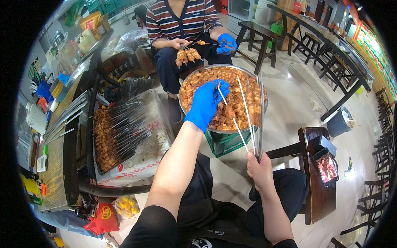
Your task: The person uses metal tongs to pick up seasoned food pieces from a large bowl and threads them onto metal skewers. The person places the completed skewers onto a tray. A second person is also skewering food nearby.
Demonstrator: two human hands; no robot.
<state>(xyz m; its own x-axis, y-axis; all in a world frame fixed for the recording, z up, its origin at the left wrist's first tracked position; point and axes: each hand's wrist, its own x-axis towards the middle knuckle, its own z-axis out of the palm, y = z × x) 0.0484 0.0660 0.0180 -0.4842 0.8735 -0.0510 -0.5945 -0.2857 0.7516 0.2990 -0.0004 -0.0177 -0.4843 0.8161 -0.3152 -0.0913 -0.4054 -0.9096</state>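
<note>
My left hand (pixel 208 104), in a blue glove, is over a wide metal bowl (pixel 264 110) of marinated meat chunks (pixel 198 77). Its fingers are around a small meat piece at the tip of a flat metal skewer (pixel 240 135). Another chunk (pixel 229 112) sits lower on that skewer. Bare, my right hand (pixel 259 169) grips the skewer's lower end along with several more metal skewers (pixel 260 124), which point up over the bowl's right side. At left, a tray (pixel 131 153) holds many loaded meat skewers (pixel 104 139), their metal ends pointing right.
A green crate (pixel 228 142) is under the bowl. Across it sits a person (pixel 186 24) with one blue glove, holding meat skewers (pixel 188 56). On a wooden bench (pixel 319 198) at right lies a phone (pixel 326 166). A counter (pixel 57 173) with bare skewers (pixel 66 116) runs along the left.
</note>
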